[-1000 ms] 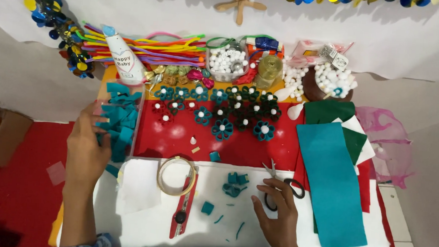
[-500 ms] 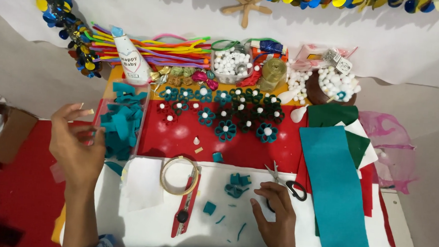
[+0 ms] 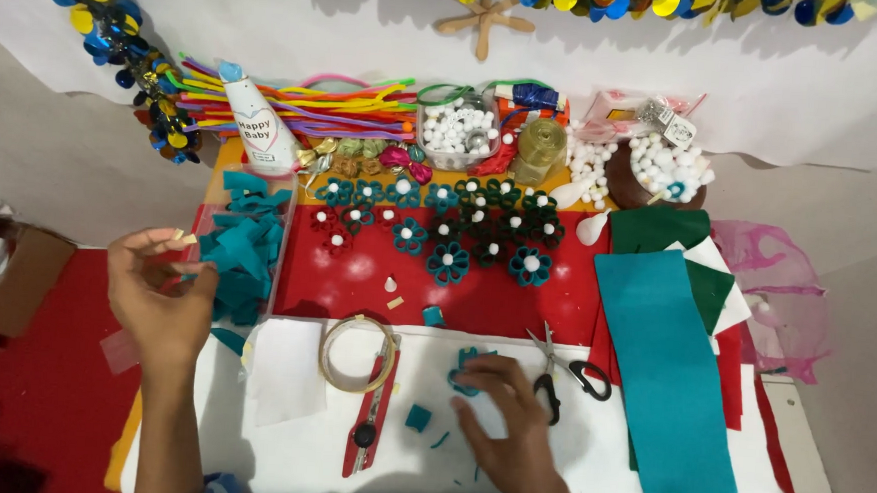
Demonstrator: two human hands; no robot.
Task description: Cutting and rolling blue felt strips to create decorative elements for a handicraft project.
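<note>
My left hand (image 3: 161,292) is raised at the left of the work surface, beside a clear tray of teal felt pieces (image 3: 243,256); its fingers are curled and pinch something small and pale at the tips. My right hand (image 3: 500,410) lies flat on the white sheet (image 3: 646,478), fingertips on a small rolled teal felt piece (image 3: 467,363). Scissors with black handles (image 3: 562,368) lie just to the right of that hand. A roll of clear tape (image 3: 356,352) and a red utility knife (image 3: 370,413) sit between my hands.
Finished teal and dark green felt flowers (image 3: 449,227) cover the red board. Large teal felt sheet (image 3: 667,379) and green, white, red sheets lie at right. Pipe cleaners (image 3: 346,112), a glue bottle (image 3: 260,127), and white pom-pom containers (image 3: 454,132) line the back. A cardboard box (image 3: 17,279) stands at far left.
My left hand has drawn away from the teal felt tray toward the left and lifted. My right hand has slid up and left from the scissors onto the rolled teal piece.
</note>
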